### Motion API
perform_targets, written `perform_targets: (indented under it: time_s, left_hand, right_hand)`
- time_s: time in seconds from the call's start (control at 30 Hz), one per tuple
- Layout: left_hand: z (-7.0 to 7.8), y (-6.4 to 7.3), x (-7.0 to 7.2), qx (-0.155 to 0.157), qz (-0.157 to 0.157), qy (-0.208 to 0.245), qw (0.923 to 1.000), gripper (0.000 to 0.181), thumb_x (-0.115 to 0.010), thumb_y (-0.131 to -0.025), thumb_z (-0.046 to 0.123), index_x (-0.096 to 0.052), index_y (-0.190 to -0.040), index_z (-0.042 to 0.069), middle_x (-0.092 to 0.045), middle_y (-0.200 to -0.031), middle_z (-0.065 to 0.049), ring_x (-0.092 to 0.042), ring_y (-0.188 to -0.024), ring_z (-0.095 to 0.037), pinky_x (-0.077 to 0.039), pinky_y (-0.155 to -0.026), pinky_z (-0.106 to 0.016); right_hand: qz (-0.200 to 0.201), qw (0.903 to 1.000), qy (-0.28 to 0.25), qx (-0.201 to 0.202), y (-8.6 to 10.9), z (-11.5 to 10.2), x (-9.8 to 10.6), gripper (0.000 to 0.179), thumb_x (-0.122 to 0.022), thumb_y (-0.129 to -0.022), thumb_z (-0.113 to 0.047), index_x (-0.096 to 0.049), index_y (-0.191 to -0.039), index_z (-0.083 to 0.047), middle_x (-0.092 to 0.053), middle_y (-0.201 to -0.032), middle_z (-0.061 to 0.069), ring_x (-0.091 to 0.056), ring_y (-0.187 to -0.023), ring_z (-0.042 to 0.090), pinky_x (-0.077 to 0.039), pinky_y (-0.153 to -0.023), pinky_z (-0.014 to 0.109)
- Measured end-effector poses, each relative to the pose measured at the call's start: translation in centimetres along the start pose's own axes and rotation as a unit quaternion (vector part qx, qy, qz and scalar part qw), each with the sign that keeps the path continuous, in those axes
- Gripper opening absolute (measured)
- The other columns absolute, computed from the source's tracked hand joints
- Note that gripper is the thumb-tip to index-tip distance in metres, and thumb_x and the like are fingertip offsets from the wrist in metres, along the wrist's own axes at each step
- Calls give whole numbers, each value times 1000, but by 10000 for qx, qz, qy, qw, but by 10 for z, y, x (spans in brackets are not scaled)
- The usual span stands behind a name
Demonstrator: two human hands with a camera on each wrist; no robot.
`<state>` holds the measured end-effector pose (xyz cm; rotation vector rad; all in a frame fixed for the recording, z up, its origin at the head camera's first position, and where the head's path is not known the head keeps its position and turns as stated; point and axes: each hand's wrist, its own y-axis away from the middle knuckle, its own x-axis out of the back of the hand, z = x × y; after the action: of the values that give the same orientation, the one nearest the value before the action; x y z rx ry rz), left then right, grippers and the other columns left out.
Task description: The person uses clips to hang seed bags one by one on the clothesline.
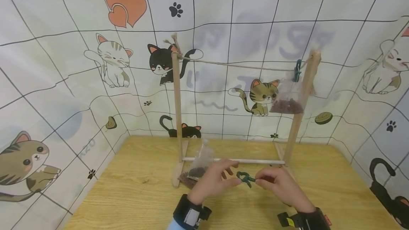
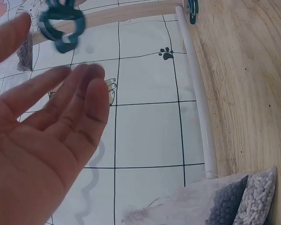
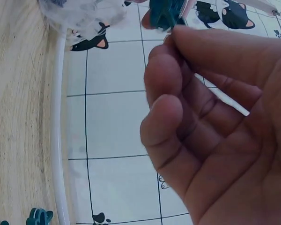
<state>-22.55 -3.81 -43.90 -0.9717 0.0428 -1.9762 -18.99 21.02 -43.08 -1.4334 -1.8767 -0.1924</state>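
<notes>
Between thumb and fingertips, my right hand (image 1: 284, 185) pinches one end of a green plastic clip (image 1: 245, 178). My left hand (image 1: 215, 182) is beside the clip's other end, fingers spread and loosely bent, thumb tip close to it. The left wrist view has the clip (image 2: 63, 26) beyond the fingertips; in the right wrist view the clip (image 3: 166, 11) shows partly at the top. Left of the hands, clear bags (image 1: 191, 176) of dark beads and pellets sit on the table, partly behind my left forearm.
A wooden frame (image 1: 177, 105) with a rope (image 1: 236, 64) strung across its top stands on the table (image 1: 127, 187). Near its right post a clear bag (image 1: 287, 97) hangs by another green clip (image 1: 297, 71). More green clips (image 3: 40, 216) lie on the wood. A cat-print cloth backs everything.
</notes>
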Motion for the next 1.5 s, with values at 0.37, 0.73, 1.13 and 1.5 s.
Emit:
perform_targets:
  time_s: [0.37,0.73,1.13,1.5]
  left_hand:
    - [2,-2,-2,-513,-314,-201,9980,42,-60,-86,42,-60,-121,18,-64,-110,3,-57,-84,-5,-47,-69,-18]
    - [9,-3,-6,-303,657,99,9973,39,-61,-86,39,-61,-120,19,-63,-102,4,-57,-85,-12,-48,-68,-24]
    - [10,-8,-22,-497,1542,71,9868,40,-64,-84,36,-63,-117,13,-66,-102,-2,-60,-78,-16,-49,-63,-25]
    - [2,-3,3,493,1299,-507,9890,46,-59,-87,44,-56,-126,19,-60,-115,0,-55,-92,-14,-47,-71,-26]
  right_hand:
    - [172,9992,75,339,-1,-4,-1,6,-62,-86,-30,-67,-87,-28,-65,-83,-10,-52,-66,1,-46,-56,25]
    - [637,9975,-308,63,-1,-11,-3,26,-68,-83,-25,-62,-108,-25,-62,-97,-5,-57,-68,6,-48,-58,27]
    - [1649,9831,-168,773,-5,-12,-14,36,-75,-73,-12,-62,-107,-16,-60,-91,-6,-56,-65,5,-47,-54,25]
    - [2173,9725,127,825,-5,-26,-13,27,-74,-68,3,-65,-91,-8,-61,-77,-2,-57,-64,5,-50,-54,26]
